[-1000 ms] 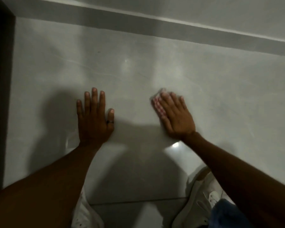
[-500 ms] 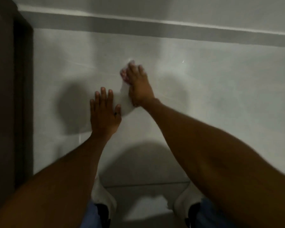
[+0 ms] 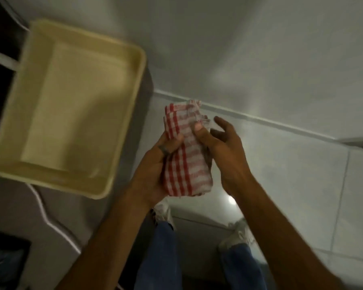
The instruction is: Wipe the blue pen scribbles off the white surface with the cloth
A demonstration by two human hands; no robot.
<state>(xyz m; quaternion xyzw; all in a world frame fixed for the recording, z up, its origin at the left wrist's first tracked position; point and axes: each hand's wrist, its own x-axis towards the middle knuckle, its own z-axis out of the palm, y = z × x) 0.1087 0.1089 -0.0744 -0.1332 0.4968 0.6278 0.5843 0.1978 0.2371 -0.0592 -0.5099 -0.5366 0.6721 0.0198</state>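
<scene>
A red-and-white checked cloth [image 3: 183, 155], folded into a thick bundle, is held up in the air in front of me by both hands. My left hand [image 3: 155, 166] grips its left side, with the thumb across the front. My right hand [image 3: 220, 147] pinches its upper right part with the thumb, the other fingers spread behind it. The white surface [image 3: 281, 160] lies below and to the right, shiny and tiled. No blue scribbles show on it in this dim, blurred view.
A cream plastic tray [image 3: 122, 130] sits at the upper left on a grey stand. A white wall [image 3: 260, 49] rises behind a pale skirting line. My white shoes [image 3: 237, 233] and blue jeans [image 3: 164, 252] are below the hands.
Both hands have lifted off the white surface. The cloth, pressed flat under the right hand before, is now held up between both hands. The view has swung to show the cream tray.
</scene>
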